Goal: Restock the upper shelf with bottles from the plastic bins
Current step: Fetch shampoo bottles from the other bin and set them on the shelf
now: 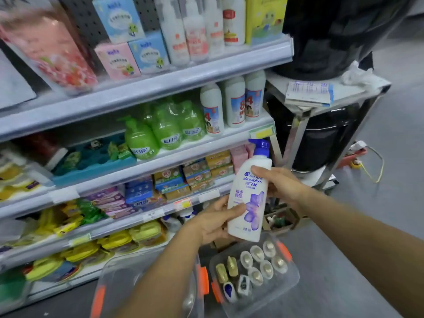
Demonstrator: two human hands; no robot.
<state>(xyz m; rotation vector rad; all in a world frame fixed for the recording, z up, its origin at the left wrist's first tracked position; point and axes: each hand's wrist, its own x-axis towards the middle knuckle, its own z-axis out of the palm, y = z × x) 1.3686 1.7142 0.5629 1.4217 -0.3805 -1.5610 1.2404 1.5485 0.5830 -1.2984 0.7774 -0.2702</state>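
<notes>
Two bins sit on the floor before the shelves, right one holding bottles.

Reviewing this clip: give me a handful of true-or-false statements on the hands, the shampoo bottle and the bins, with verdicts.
1. Both hands hold the white shampoo bottle. True: the left hand grips its lower part and the right hand its upper part.
2. The bottle's pump top is red. False: it is blue.
3. The right-hand plastic bin holds several bottles seen from above. True.
4. The bottle already stands on a shelf. False: it is held in the air in front of the shelves, above the bins.
5. The green pump bottles sit in the left-hand bin. False: they stand on a shelf.
</notes>
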